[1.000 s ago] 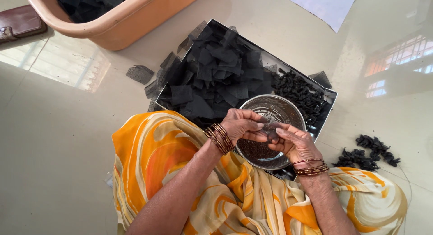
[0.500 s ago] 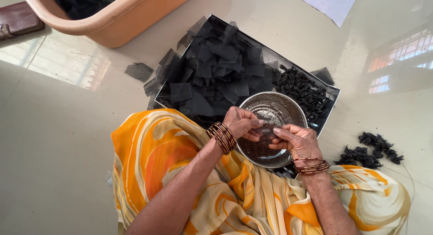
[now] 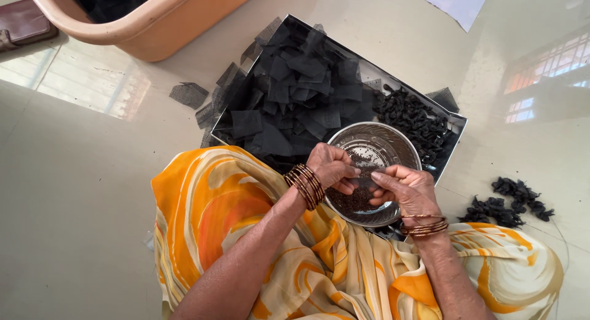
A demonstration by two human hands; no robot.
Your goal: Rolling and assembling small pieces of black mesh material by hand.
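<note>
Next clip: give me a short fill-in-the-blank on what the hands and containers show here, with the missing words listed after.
1. Both hands, left hand and right hand, meet over the round ____ bowl holding small dark seeds.
2. The flat metal tray holds a heap of black ____ squares.
3. The large tub at the top left is ____ in colour.
4. A small loose pile of dark twisted bundles lies on the floor to the person's ____.

Missing words: steel; mesh; orange; right
</note>
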